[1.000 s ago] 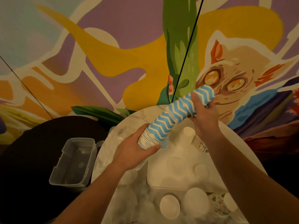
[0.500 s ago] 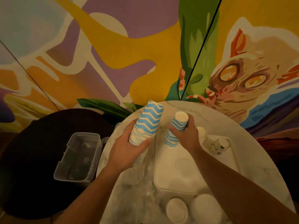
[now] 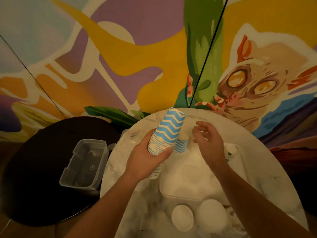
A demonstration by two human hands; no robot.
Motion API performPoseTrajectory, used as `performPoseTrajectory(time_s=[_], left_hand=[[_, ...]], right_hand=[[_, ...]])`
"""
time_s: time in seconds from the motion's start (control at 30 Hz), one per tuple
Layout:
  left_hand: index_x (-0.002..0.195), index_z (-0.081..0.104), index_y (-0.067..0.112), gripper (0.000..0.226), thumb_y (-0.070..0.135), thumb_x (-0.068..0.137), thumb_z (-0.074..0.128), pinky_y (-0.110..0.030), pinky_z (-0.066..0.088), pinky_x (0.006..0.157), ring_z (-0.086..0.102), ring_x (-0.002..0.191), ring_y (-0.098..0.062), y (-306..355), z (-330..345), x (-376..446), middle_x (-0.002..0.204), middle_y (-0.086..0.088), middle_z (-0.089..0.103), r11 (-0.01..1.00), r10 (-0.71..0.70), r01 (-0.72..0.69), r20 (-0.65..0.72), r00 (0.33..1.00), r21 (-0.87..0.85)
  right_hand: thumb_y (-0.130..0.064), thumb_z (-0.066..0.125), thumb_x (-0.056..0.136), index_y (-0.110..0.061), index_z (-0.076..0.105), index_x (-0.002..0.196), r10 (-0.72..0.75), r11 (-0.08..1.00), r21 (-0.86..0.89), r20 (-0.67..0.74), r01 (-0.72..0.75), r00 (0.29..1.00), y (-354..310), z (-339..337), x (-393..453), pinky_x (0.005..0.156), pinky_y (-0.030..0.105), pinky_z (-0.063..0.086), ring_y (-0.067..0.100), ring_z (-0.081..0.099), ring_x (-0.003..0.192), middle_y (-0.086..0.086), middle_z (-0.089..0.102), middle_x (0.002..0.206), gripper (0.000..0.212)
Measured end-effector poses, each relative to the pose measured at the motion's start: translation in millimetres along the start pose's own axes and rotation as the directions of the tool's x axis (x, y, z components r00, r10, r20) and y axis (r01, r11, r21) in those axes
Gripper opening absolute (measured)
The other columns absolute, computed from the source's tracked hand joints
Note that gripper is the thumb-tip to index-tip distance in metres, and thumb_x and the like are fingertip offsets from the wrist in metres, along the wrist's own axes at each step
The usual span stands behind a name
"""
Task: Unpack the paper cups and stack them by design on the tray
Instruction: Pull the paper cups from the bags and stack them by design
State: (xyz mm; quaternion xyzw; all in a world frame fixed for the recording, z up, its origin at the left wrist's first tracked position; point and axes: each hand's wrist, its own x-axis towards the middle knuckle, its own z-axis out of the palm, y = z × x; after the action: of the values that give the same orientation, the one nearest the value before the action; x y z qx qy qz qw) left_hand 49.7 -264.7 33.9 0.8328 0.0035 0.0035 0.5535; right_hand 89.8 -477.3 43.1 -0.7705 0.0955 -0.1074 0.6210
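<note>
The left hand (image 3: 145, 160) grips a nested stack of blue-and-white zigzag paper cups (image 3: 167, 133), fingers curled round its lower half, bases pointing up and away. Just behind it, a shorter zigzag stack (image 3: 181, 145) stands at the far left corner of the white tray (image 3: 197, 193). The right hand (image 3: 208, 143) hovers beside that stack, fingers loosely spread, holding nothing. Two pale cups (image 3: 182, 219), possibly upside down, sit at the marble table's (image 3: 257, 152) near edge. A clear plastic container (image 3: 84, 164) rests on the dark round table (image 3: 34, 169) to the left.

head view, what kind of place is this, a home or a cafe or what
Probably a cafe or a party venue, though I can't be sure: a big painted mural with a cat covers the wall, the round table is marble-look, and paper cups are being stacked.
</note>
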Motion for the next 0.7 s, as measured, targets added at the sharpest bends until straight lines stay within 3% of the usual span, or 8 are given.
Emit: performPoseTrajectory(time_s=[0.1,0.17,0.33,0.43,0.7], left_hand=[[0.127,0.054,0.05,0.062,0.058,0.072,0.08,-0.041,0.055,0.095,0.067,0.102,0.004,16,15,-5,0.112,0.027,0.07,0.999,0.042,-0.043,0.044,0.998,0.013],[0.126,0.055,0.051,0.059,0.057,0.072,0.08,-0.041,0.056,0.092,0.068,0.099,0.003,29,27,-13,0.11,0.026,0.071,0.996,0.081,-0.084,0.086,0.993,0.036],[0.122,0.055,0.053,0.058,0.065,0.07,0.075,-0.04,0.058,0.087,0.068,0.094,0.003,56,47,-29,0.105,0.027,0.071,0.988,0.127,-0.139,0.143,0.982,0.073],[0.12,0.055,0.052,0.054,0.065,0.072,0.077,-0.04,0.058,0.085,0.068,0.093,0.002,68,53,-34,0.104,0.027,0.071,0.98,0.151,-0.171,0.18,0.972,0.104],[0.117,0.052,0.052,0.054,0.071,0.07,0.072,-0.038,0.058,0.082,0.068,0.087,0.001,84,59,-46,0.099,0.025,0.071,0.963,0.163,-0.197,0.182,0.97,0.183]], right_hand=[[-0.033,0.078,0.082,-0.032,0.055,0.126,0.091,0.949,0.25,0.373,-0.194,0.923,-35,-12,-18,0.084,0.033,0.057,0.02,0.069,0.108,0.005,0.071,0.117,0.049],[-0.03,0.073,0.081,-0.029,0.049,0.134,0.073,0.932,0.285,0.455,-0.223,0.888,-44,-21,-28,0.086,0.033,0.058,0.021,0.068,0.113,0.006,0.07,0.124,0.059],[-0.026,0.079,0.075,-0.026,0.051,0.136,0.039,0.935,0.325,0.304,-0.142,0.952,-45,-52,-44,0.099,0.053,0.053,0.026,0.067,0.116,0.009,0.069,0.127,0.067],[-0.022,0.078,0.076,-0.035,0.051,0.135,0.02,0.924,0.361,0.28,-0.125,0.96,-46,-68,-51,0.097,0.049,0.055,0.027,0.065,0.119,0.01,0.067,0.129,0.065],[-0.014,0.072,0.086,-0.019,0.049,0.14,0.034,0.917,0.38,0.234,-0.123,0.972,-52,-88,-59,0.09,0.039,0.058,0.024,0.067,0.115,0.007,0.069,0.127,0.059]])
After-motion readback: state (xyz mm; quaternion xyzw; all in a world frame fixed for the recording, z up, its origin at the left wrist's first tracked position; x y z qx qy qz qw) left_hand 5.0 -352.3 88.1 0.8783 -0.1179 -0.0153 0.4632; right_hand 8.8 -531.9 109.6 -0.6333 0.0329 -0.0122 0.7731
